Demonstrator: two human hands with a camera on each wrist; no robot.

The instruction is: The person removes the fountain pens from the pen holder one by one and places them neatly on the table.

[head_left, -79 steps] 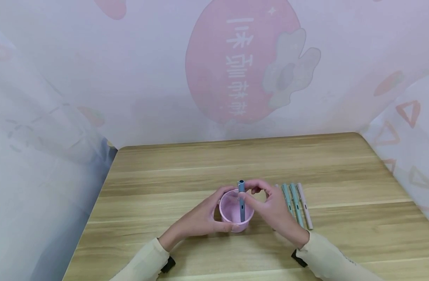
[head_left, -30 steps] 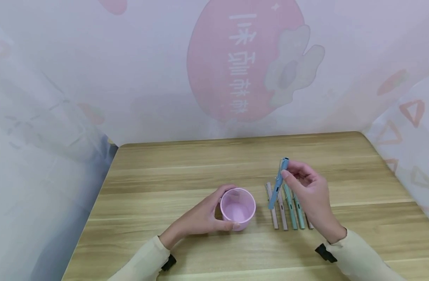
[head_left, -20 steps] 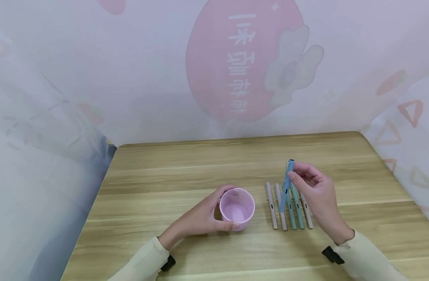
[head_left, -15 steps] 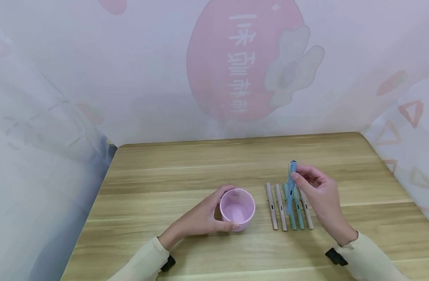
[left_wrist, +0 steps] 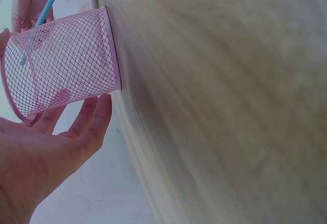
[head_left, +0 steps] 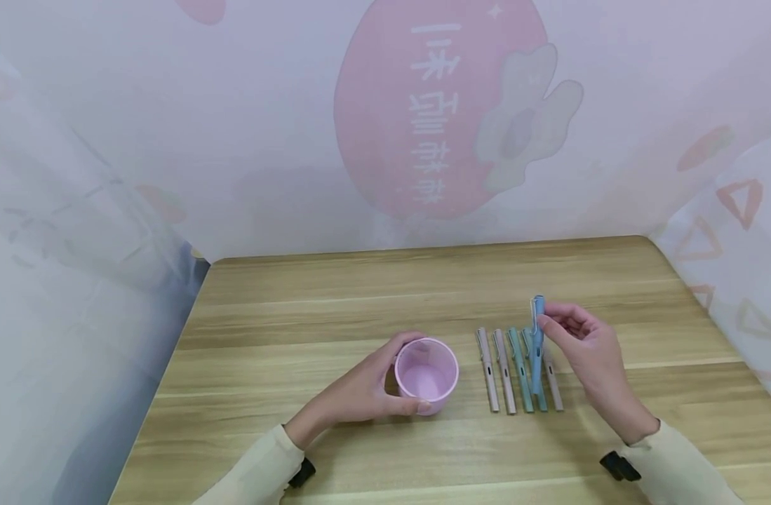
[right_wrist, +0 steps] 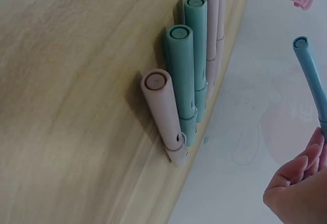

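The right hand (head_left: 587, 347) pinches a blue pen (head_left: 537, 344) near its top and holds it upright above the row of pens (head_left: 518, 368) on the table (head_left: 297, 294), while the left hand (head_left: 360, 393) grips the empty pink mesh cup (head_left: 426, 375). It seems the pen is being laid down; next it needs lowering flat beside the others, without knocking them.

The left hand (left_wrist: 38, 157) holds a pink net cup (left_wrist: 64, 63) that stands on the wooden table (left_wrist: 225, 101) close to its edge, and past the cup another hand (left_wrist: 28, 2) holds a blue pen (left_wrist: 43, 9) up above the table.
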